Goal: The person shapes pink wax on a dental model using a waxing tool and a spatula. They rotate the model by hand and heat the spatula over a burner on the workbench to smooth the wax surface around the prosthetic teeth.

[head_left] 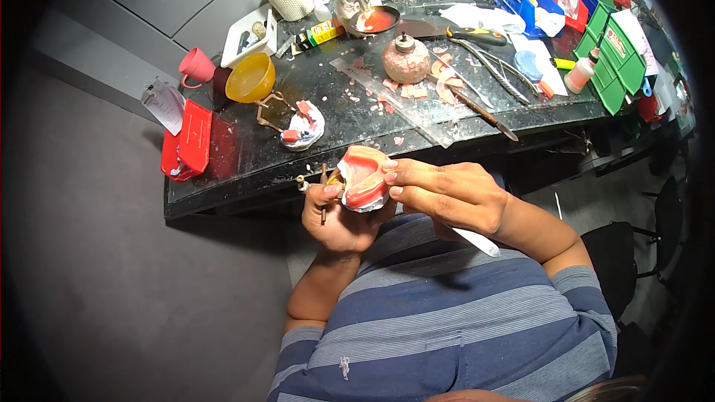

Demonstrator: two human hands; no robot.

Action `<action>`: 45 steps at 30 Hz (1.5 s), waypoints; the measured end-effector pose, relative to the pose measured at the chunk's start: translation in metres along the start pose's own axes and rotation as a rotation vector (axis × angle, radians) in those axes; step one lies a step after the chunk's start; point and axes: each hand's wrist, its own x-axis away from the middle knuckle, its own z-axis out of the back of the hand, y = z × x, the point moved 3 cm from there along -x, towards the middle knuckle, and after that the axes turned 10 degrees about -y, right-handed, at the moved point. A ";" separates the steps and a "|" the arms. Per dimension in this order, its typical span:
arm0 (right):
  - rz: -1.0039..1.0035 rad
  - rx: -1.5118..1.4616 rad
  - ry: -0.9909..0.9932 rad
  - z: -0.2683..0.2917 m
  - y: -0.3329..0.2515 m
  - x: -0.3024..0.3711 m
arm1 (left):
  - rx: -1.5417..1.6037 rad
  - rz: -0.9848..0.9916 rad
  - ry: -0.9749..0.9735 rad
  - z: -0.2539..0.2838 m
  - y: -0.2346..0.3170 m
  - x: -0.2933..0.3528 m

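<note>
In front of my chest, my left hand (337, 225) is closed around a white dental cast (377, 204) covered in pink wax (366, 170). Brass-coloured articulator parts (323, 213) stick out by the left thumb. My right hand (463, 195) presses its fingertips on the wax's right edge. A white-handled tool (480, 242) is tucked under those fingers, handle end toward my body; its working end is hidden. Near the bench's front edge lies another cast (307, 140) with pink wax blocks, beside a metal frame (267, 110).
The black bench (246, 171) carries a spirit burner (406, 59), pink wax scraps, a clear ruler (387, 100), a wax knife (484, 113) and pliers (495, 67). A yellow bowl (250, 78) and red box (195, 141) stand left. Coloured bins (521, 0) line the back right.
</note>
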 end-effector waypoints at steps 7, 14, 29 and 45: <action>-0.047 -0.032 -0.007 0.002 0.006 0.004 | 0.013 0.016 -0.031 -0.009 0.004 -0.006; -0.232 -0.031 0.049 0.016 0.002 0.004 | 0.027 0.084 -0.311 -0.022 0.012 -0.013; -0.096 -0.117 -0.097 0.005 -0.006 -0.009 | 0.272 0.048 -0.261 -0.007 0.005 -0.008; -0.358 -0.274 -0.062 0.000 0.029 -0.014 | 0.083 0.233 0.120 -0.009 -0.002 -0.017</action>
